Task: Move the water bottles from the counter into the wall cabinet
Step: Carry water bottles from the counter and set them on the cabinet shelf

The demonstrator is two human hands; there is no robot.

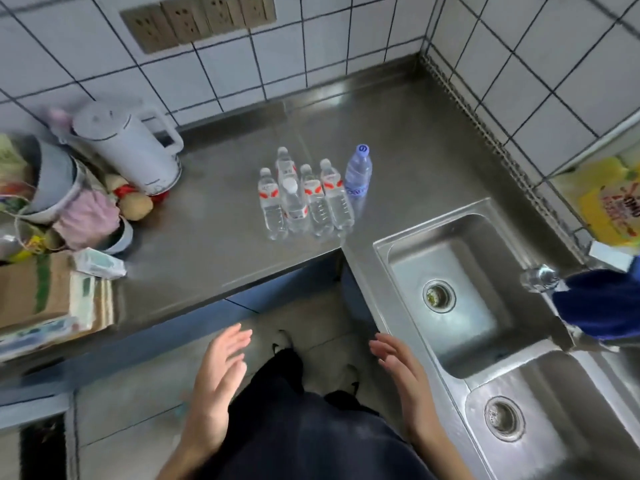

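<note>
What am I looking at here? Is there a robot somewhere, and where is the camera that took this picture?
There is no robot here: a person does the job with bare hands. The single picture comes from a wide-angle camera worn on the person's head, looking forward and down.

At the bottom you see the left hand and the right hand. Both are open, palms turned toward each other, and hold nothing.

On the steel counter stand six water bottles: five red-labelled bottles in a tight cluster and a blue-capped bottle at their right. Further left are a white kettle and some clutter. To the right is a double sink.

The wall cabinet meant for the bottles is not in view.
</note>
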